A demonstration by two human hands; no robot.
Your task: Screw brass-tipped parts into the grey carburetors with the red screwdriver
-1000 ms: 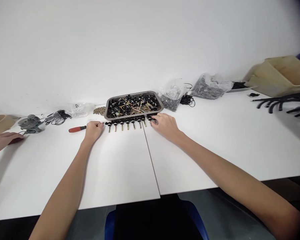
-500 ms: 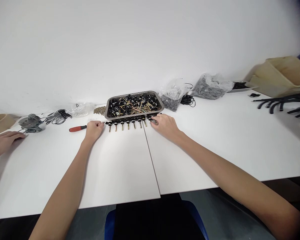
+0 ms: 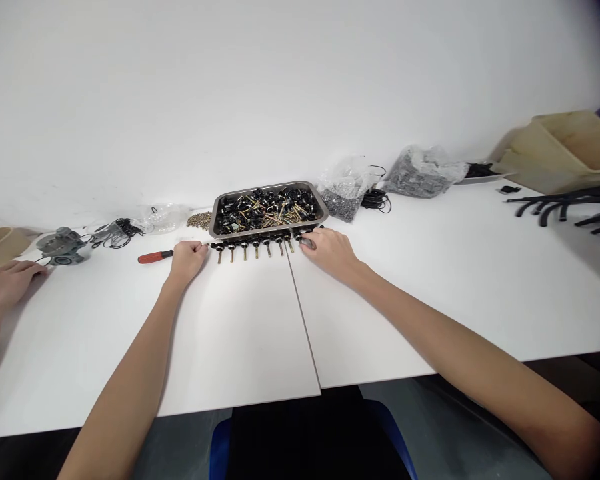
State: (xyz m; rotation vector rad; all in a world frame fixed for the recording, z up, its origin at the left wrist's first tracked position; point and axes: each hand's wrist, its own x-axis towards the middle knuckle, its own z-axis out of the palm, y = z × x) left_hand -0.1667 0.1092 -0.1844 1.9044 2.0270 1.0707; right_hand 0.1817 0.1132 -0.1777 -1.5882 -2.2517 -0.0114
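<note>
A row of black ring-like parts with brass-coloured screws (image 3: 257, 249) lies along the front of a metal tray (image 3: 270, 234), screws pointing towards me. At the row's left end my left hand (image 3: 187, 259) is closed in a fist on the table; what it holds, if anything, is hidden. Beside that fist lies a red-handled tool (image 3: 154, 257), its dark shaft running behind the hand. My right hand (image 3: 331, 249) is at the row's right end, fingers curled against the last black parts. Whatever is between those fingers cannot be made out.
Black parts and screws fill the tray. Behind it stand bags of small dark pieces (image 3: 344, 203) (image 3: 423, 175). Brass bits (image 3: 199, 220), cables (image 3: 123, 232) and a grey metal device (image 3: 63, 247) are left. Another person's hand (image 3: 13, 283) rests there. Black tubes (image 3: 563, 202) lie right.
My hands and the row of parts stay where they were. The other person's hand at the left has shifted slightly left.
</note>
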